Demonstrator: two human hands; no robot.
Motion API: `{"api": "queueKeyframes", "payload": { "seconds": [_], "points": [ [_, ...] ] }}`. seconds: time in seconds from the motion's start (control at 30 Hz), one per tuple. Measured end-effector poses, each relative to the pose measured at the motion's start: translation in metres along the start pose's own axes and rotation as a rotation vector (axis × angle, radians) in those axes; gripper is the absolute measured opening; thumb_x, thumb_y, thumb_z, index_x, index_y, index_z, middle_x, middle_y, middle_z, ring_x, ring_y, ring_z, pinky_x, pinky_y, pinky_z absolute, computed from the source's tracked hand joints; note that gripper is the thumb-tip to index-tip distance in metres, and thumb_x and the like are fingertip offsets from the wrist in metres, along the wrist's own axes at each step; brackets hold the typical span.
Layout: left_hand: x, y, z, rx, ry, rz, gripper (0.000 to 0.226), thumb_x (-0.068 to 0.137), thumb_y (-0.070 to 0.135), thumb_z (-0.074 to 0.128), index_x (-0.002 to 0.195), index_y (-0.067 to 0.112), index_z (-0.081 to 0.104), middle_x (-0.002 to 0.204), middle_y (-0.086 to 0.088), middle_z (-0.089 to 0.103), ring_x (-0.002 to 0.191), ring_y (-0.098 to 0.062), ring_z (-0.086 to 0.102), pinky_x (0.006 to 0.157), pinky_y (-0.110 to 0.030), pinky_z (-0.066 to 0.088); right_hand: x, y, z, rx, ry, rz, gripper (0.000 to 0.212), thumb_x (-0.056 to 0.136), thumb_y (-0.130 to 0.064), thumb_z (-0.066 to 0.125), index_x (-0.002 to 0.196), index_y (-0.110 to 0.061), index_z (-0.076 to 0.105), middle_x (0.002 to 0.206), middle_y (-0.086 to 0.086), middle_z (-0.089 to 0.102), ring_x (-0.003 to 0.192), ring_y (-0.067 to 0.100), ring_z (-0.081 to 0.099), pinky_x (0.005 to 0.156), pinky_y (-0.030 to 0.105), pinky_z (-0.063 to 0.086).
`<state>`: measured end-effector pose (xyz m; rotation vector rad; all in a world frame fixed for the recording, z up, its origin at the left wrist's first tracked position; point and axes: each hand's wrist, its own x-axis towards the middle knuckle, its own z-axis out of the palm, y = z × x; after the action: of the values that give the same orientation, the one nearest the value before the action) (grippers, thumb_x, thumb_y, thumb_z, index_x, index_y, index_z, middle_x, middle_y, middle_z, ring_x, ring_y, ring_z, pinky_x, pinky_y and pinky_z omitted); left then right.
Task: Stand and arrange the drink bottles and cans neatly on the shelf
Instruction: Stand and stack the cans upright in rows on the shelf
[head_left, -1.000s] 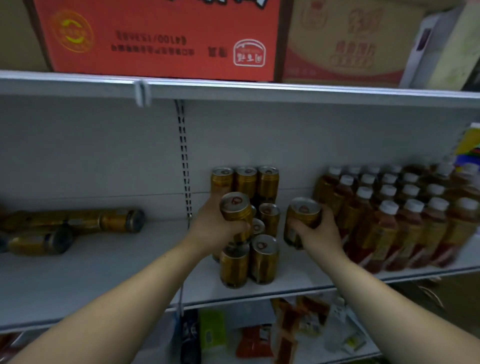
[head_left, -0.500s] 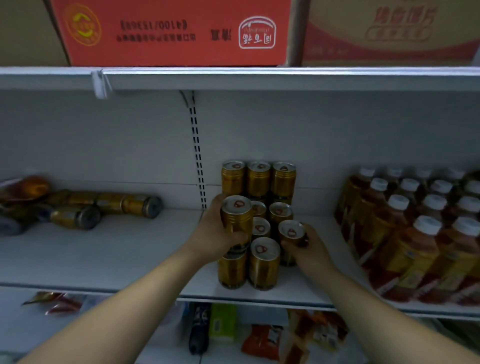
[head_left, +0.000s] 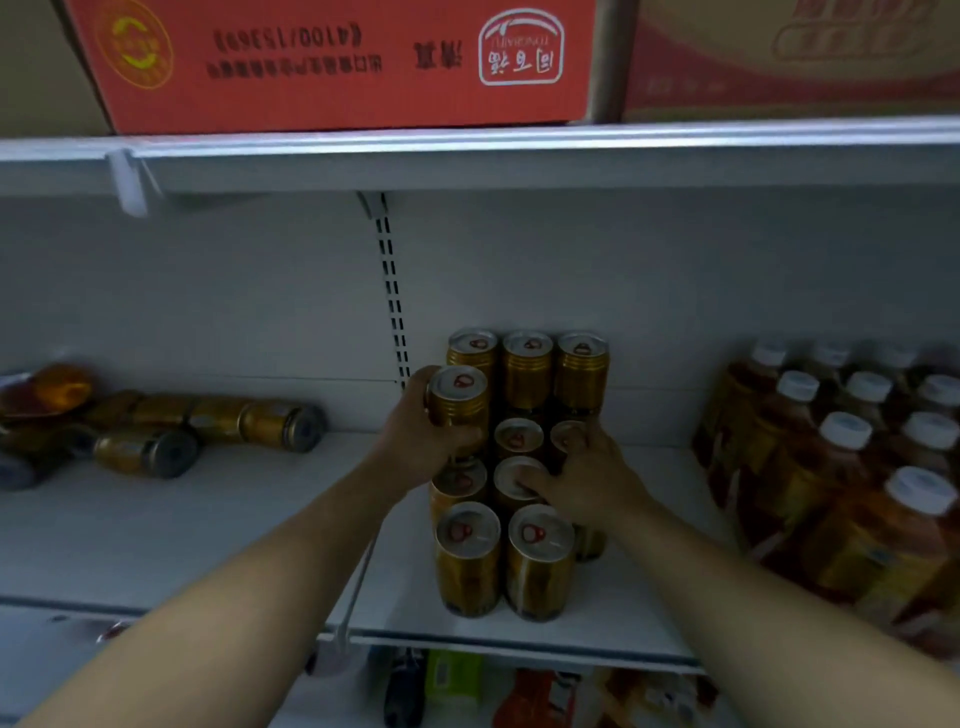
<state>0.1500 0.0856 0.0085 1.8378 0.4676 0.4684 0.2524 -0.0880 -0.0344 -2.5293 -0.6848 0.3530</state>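
- On the middle shelf (head_left: 208, 545), right of its slotted upright, gold cans (head_left: 540, 564) stand upright in a tight block, lids up, with three more (head_left: 527, 369) standing higher at the back wall.
- Our left grip (head_left: 421, 441) is wrapped round one raised can (head_left: 460, 397), upright, held above the left column of the block and just in front of the back three.
- Our right grip (head_left: 587, 478) lies over the right side of the block, fingers stretched across one lid and the thumb by another. The palm hides what is beneath, so we cannot tell whether it clasps a can or only presses on top.
- Well to the left, several fallen cans (head_left: 249, 421) lie on their sides along the back wall.
- To the right, white-capped bottles (head_left: 841, 467) of amber drink stand in rows, apart from the cans.
- Overhead, a red carton (head_left: 332, 62) sits on the upper shelf, its print upside down.
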Motion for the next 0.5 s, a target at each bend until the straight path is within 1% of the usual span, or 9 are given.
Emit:
{"api": "queueKeyframes", "payload": {
  "seconds": [0.07, 0.13, 0.2, 0.3, 0.4, 0.47, 0.5],
  "points": [
    [0.009, -0.005, 0.005, -0.036, -0.004, -0.021, 0.066, 0.075, 0.003, 0.076, 0.12, 0.032, 0.038, 0.098, 0.017, 0.055, 0.092, -0.007, 0.055, 0.075, -0.028, 0.05, -0.001, 0.0, 0.003, -0.072, -0.015, 0.006, 0.106, 0.079, -0.078, 0.048, 0.155, -0.016, 0.008, 0.163, 0.005, -0.004, 0.149, 0.028, 0.004, 0.119, 0.047, 0.019],
    [0.016, -0.007, 0.009, -0.067, -0.029, -0.026, 0.066, 0.078, -0.001, 0.072, 0.12, 0.033, 0.034, 0.098, 0.017, 0.054, 0.09, -0.006, 0.055, 0.069, -0.024, 0.051, -0.001, 0.002, 0.003, -0.08, -0.008, 0.011, 0.105, 0.081, -0.077, 0.047, 0.156, -0.016, 0.005, 0.163, 0.005, -0.008, 0.149, 0.027, 0.0, 0.119, 0.046, 0.017],
    [0.021, -0.01, 0.012, -0.056, -0.046, -0.012, 0.066, 0.08, -0.003, 0.069, 0.121, 0.03, 0.031, 0.099, 0.016, 0.053, 0.093, -0.008, 0.055, 0.075, -0.024, 0.049, 0.0, 0.001, 0.003, -0.091, -0.008, 0.015, 0.106, 0.081, -0.077, 0.047, 0.156, -0.016, 0.004, 0.163, 0.005, -0.007, 0.149, 0.026, 0.0, 0.119, 0.045, 0.017],
    [0.024, -0.014, 0.012, -0.04, -0.076, -0.007, 0.071, 0.081, -0.002, 0.068, 0.131, 0.026, 0.027, 0.105, 0.015, 0.052, 0.107, -0.013, 0.052, 0.089, -0.03, 0.045, 0.0, -0.001, 0.003, -0.117, -0.003, 0.027, 0.105, 0.082, -0.076, 0.047, 0.156, -0.015, 0.004, 0.163, 0.005, -0.006, 0.149, 0.026, 0.0, 0.119, 0.045, 0.018],
    [0.022, -0.014, 0.01, -0.009, -0.122, -0.021, 0.085, 0.082, -0.005, 0.066, 0.144, 0.019, 0.013, 0.121, 0.004, 0.049, 0.119, -0.018, 0.048, 0.094, -0.03, 0.041, -0.002, -0.002, 0.002, -0.114, -0.001, 0.029, 0.104, 0.082, -0.076, 0.047, 0.156, -0.016, 0.005, 0.163, 0.004, -0.005, 0.149, 0.026, 0.001, 0.119, 0.045, 0.018],
    [0.021, -0.009, 0.008, 0.016, -0.155, -0.043, 0.093, 0.083, -0.004, 0.065, 0.148, 0.017, 0.002, 0.128, -0.001, 0.045, 0.121, -0.015, 0.045, 0.095, -0.028, 0.038, -0.001, -0.002, 0.002, -0.118, -0.008, 0.03, 0.105, 0.081, -0.077, 0.046, 0.156, -0.016, 0.004, 0.163, 0.005, -0.004, 0.149, 0.027, 0.002, 0.119, 0.047, 0.018],
    [0.021, -0.006, 0.007, 0.012, -0.167, -0.059, 0.098, 0.083, -0.001, 0.067, 0.149, 0.018, -0.004, 0.133, -0.003, 0.044, 0.123, -0.016, 0.044, 0.097, -0.029, 0.037, -0.001, -0.003, 0.001, -0.125, -0.014, 0.031, 0.106, 0.08, -0.078, 0.045, 0.156, -0.017, 0.004, 0.163, 0.005, -0.004, 0.149, 0.028, 0.003, 0.118, 0.048, 0.018]
  ]
}}
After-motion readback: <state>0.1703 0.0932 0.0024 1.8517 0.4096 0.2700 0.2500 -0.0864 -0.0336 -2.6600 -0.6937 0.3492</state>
